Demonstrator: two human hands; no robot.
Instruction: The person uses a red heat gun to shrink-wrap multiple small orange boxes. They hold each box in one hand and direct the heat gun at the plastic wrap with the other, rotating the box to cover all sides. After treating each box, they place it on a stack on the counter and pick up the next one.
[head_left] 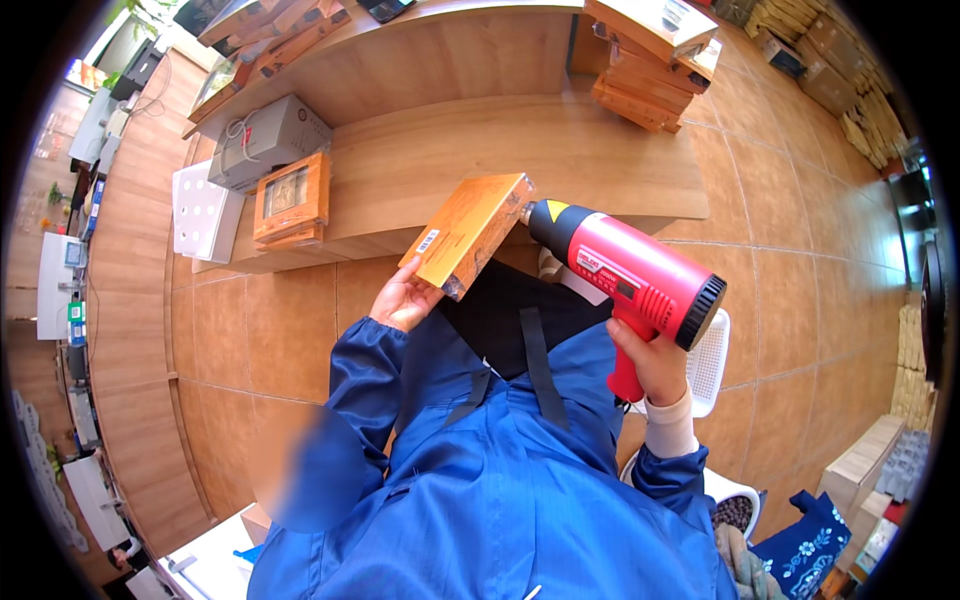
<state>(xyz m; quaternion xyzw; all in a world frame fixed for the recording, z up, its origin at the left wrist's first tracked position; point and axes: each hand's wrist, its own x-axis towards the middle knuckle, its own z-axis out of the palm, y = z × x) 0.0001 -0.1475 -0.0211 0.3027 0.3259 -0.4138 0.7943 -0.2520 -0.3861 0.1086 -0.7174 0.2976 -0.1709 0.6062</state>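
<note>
The box (468, 234) is up in front of me, above the wooden bench (600, 160), and my left hand (405, 297) pinches its lower corner. My right hand (652, 360) is closed around the grip of the red heat gun (625, 275), whose nozzle almost touches the box's right edge. I judge the heating is under way, and I cannot tell which sides are already done.

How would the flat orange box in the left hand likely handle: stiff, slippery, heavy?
The orange box probably stays stiff: its edges look straight while the left hand holds just one corner. Likely light, since that grip carries it tilted. Its surface looks glossy, perhaps film-wrapped, so possibly slippery.
</note>
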